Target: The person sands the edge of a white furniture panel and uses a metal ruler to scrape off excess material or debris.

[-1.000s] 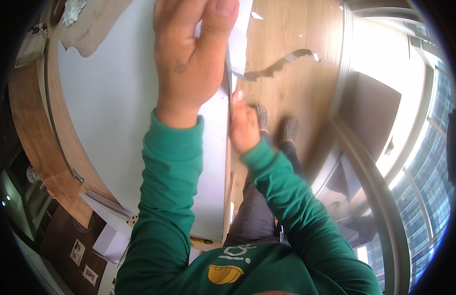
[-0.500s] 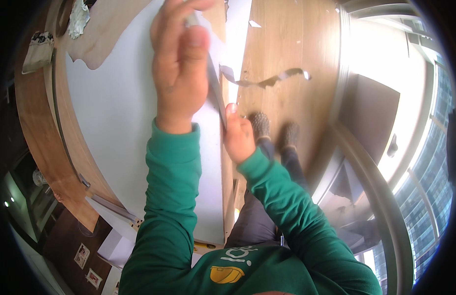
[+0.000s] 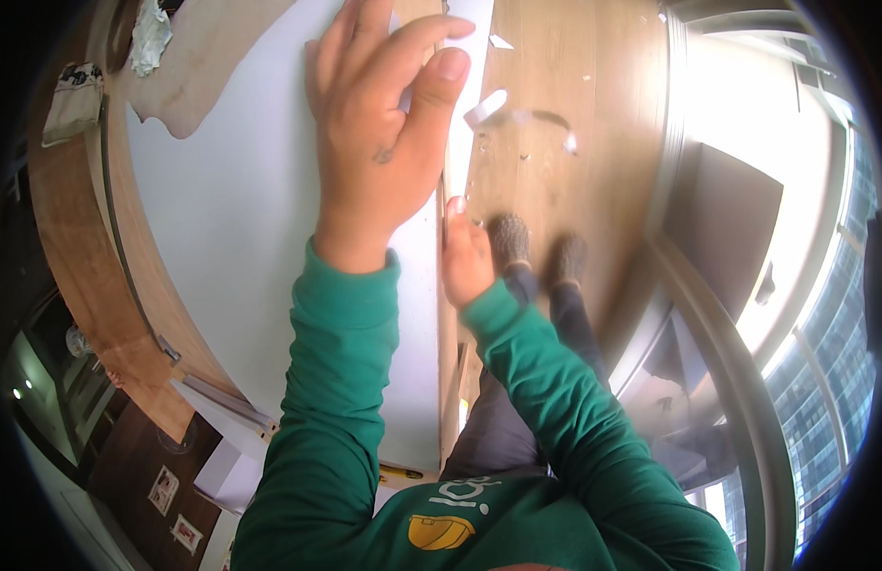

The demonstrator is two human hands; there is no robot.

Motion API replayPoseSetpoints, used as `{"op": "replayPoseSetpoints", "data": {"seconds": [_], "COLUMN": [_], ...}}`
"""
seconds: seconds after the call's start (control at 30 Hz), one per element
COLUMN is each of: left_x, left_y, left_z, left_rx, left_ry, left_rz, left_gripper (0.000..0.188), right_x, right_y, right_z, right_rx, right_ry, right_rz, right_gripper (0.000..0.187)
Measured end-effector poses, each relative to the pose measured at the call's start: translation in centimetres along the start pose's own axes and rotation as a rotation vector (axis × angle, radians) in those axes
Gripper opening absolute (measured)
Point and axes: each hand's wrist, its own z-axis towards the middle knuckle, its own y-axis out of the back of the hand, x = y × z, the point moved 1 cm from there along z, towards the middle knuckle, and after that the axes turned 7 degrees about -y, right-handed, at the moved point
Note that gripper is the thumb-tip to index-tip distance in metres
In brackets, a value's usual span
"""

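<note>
left hand [image 3: 389, 133] nearer panel edge [image 3: 435, 333] | right hand [image 3: 469, 259] alongside | strip [image 3: 536, 114] shifted (blurred)

There are two hands [image 3: 389, 143] [image 3: 470, 262], two shoes [image 3: 509, 240] [image 3: 569, 257] (one pair) and one large white board [image 3: 232, 209].

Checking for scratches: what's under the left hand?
White surface shows left of the left hand, a pale strip to its right; whatever lies directly beneath is covered, so I can't tell.

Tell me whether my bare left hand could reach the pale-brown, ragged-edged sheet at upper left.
Probably yes: only smooth white panel shows between your left hand and the sheet, with nothing visibly blocking the way.
</note>
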Motion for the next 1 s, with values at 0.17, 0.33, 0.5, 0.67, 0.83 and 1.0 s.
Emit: {"op": "replayPoseSetpoints", "data": {"seconds": [0.17,0.33,0.5,0.67,0.83,1.0], "left_x": [1.3,-0.9,-0.6,1.7,2.1,0.8], "left_y": [0.2,0.0,0.2,0.1,0.7,-0.3], "left_z": [-0.7,-0.5,-0.7,-1.2,-0.9,-1.0], "left_rx": [-0.119,-0.196,-0.242,-0.402,-0.547,-0.463], "left_ry": [-0.006,0.091,0.110,-0.070,-0.449,-0.331], "left_rz": [-0.239,-0.357,-0.471,-0.512,-0.755,-0.575], "left_gripper": [0.053,0.055,0.051,0.093,0.091,0.066], "right_x": [1.4,3.4,4.5,3.6,3.5,2.8], "right_y": [1.0,2.7,2.2,1.2,0.3,1.1], "right_z": [0.3,0.5,-1.1,-1.0,-1.7,-0.9], "right_rx": [0.084,0.212,0.274,0.256,0.273,0.157], "right_ry": [0.088,0.097,0.246,0.312,0.339,0.279], "right_rz": [-0.050,-0.011,-0.203,-0.147,-0.131,-0.154], "right_gripper": [0.074,0.077,0.073,0.061,0.062,0.065]}}
